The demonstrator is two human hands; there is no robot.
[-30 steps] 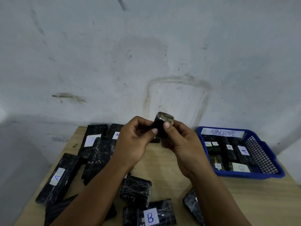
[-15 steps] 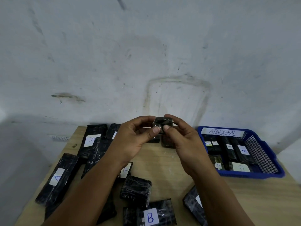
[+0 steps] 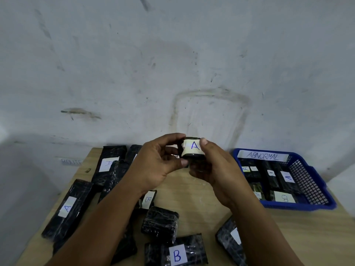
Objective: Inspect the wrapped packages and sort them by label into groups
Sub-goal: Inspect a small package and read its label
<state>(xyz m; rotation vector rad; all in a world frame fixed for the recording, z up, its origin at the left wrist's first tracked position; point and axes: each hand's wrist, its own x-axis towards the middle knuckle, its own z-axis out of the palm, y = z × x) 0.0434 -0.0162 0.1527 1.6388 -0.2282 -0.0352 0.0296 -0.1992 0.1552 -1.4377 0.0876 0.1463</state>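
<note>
You've got both hands, left [image 3: 159,166] and right [image 3: 217,169], pinching a small package [image 3: 190,150] up above the surface [image 3: 192,192], its A label facing you. Careful: that basket [image 3: 311,206] marked ABNORMAL sits close on the right, easy misdrop.

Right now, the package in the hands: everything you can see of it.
The package is small and black, in glossy, crinkled clear wrap. A white label with a blue handwritten A faces the camera, upright. Both hands hold it up above the table, in front of the wall: left hand on its left side, right hand on its right. Its lower part is hidden behind the fingers.
</note>
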